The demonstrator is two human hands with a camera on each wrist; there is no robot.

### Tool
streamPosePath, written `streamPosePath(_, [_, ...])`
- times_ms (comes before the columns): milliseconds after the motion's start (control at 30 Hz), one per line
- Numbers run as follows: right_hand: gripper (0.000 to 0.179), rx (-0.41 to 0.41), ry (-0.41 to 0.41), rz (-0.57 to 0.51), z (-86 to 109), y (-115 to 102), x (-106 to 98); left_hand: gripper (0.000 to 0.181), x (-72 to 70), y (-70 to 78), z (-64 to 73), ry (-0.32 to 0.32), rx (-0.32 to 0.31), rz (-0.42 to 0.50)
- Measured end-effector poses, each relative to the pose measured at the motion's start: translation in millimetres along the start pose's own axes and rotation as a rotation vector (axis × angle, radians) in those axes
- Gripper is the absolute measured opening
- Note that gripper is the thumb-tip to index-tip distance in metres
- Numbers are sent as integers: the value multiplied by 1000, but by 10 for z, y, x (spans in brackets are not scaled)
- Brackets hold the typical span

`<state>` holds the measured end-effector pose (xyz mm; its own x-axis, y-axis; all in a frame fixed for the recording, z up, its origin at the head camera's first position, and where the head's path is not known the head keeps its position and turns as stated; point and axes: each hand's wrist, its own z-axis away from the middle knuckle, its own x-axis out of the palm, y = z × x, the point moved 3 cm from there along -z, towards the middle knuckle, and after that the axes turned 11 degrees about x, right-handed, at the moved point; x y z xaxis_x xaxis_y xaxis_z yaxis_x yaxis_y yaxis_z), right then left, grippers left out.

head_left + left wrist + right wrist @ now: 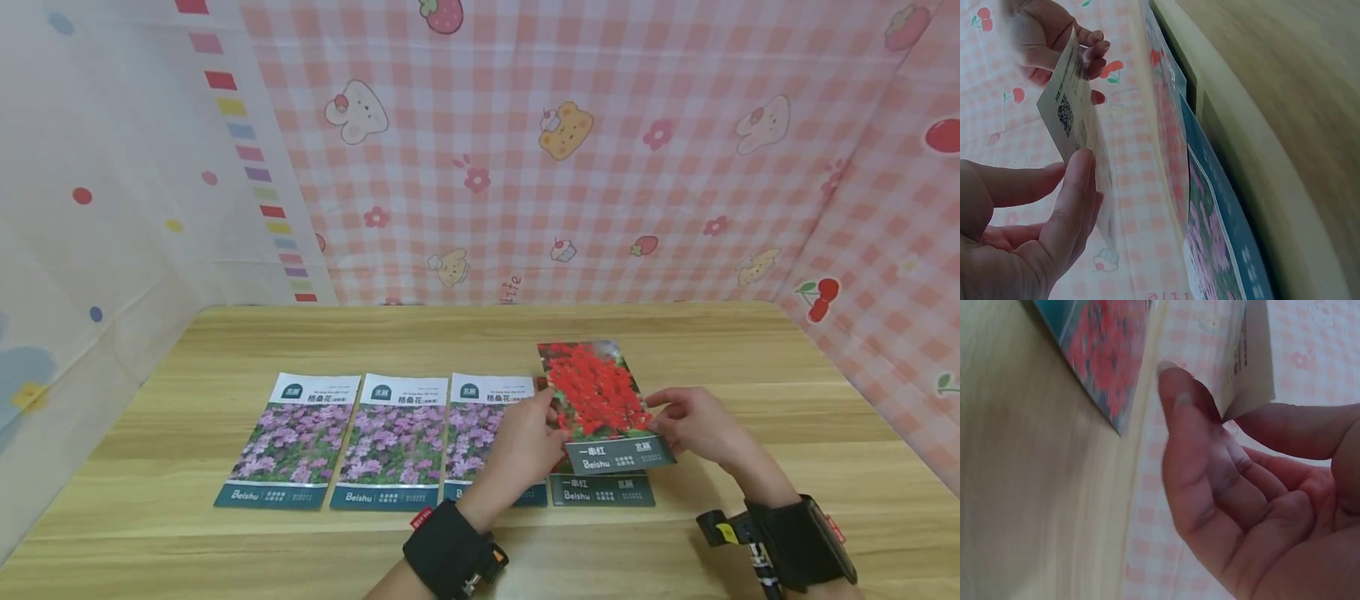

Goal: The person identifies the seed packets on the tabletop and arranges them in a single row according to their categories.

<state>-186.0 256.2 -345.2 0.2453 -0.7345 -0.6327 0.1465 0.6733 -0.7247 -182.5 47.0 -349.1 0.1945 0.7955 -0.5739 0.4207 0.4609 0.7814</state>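
A seed packet (596, 387) with red flowers on its front is held tilted above the table. My left hand (521, 446) pinches its left edge between thumb and fingers, and my right hand (697, 427) pinches its right edge near the lower corner. The packet's pale back (1063, 115), with a QR code, faces the left wrist camera. Beneath it lies another red-flower packet (603, 492), mostly covered. To the left, three purple-flower packets lie in a row: the far left one (288, 437), the middle one (393, 442) and a third (476, 437) partly hidden by my left hand.
The packets lie on a wood-grain table (150, 467). Behind it hangs a pink checked cloth (465, 125) with cartoon prints, and a pale cloth (97, 267) covers the left side. Black straps with small devices are on both wrists.
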Motion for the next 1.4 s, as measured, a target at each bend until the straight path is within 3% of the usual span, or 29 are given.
streamPosePath(133, [33, 34, -29, 16, 2, 78, -78, 39, 59, 57, -29, -47, 37, -37])
streamPosePath(300, [33, 68, -67, 50, -4, 191, -178, 29, 149, 105, -62, -154, 52, -52])
streamPosePath(533, [28, 88, -129, 116, -47, 398, -311, 27, 314, 175, -128, -310, 149, -157])
streamPosePath(800, [23, 149, -129, 146, -3, 479, -385, 30, 486, 281, -128, -464, 155, -231])
streamPosePath(900, [22, 169, -125, 155, 4, 520, -410, 17, 552, 321, -136, -494, 172, -289])
streamPosePath(1000, [23, 190, -129, 152, 19, 555, -442, 17, 618, 360, -148, -517, 176, -370])
streamPosePath(1233, [26, 232, -117, 155, 56, 615, -514, 17, 784, 416, -177, -551, 69, -474])
streamPosePath(1400, [23, 268, -107, 177, 75, 658, -546, 17, 876, 438, -179, -555, 51, -505])
